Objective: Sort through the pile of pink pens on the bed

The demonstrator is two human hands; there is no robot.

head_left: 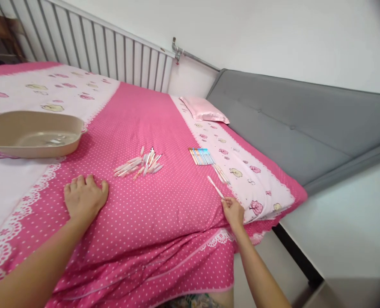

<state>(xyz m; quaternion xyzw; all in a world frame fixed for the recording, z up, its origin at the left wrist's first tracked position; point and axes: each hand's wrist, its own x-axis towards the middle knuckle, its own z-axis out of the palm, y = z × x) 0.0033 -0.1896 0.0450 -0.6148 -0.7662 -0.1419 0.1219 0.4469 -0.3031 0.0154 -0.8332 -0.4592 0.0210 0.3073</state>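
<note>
A pale pink pen [215, 187] is pinched at its near end by my right hand [233, 210], low over the bed's right side. Just beyond it, several light-coloured pens [221, 174] lie side by side, touching a neat row of blue and orange-ended pens [201, 156]. My left hand [84, 194] rests flat on the pink dotted bedcover [145, 209] with its fingers spread, holding nothing. Between the hands and farther back lies a loose pile of mixed pens [138, 164], pointing in different directions.
At the left stands a beige plastic basin [39, 132] with something small and shiny inside. A pink pillow [204, 110] lies by the grey padded headboard [292, 124]. Behind the bed are a white radiator [106, 49] and a metal pipe [196, 57].
</note>
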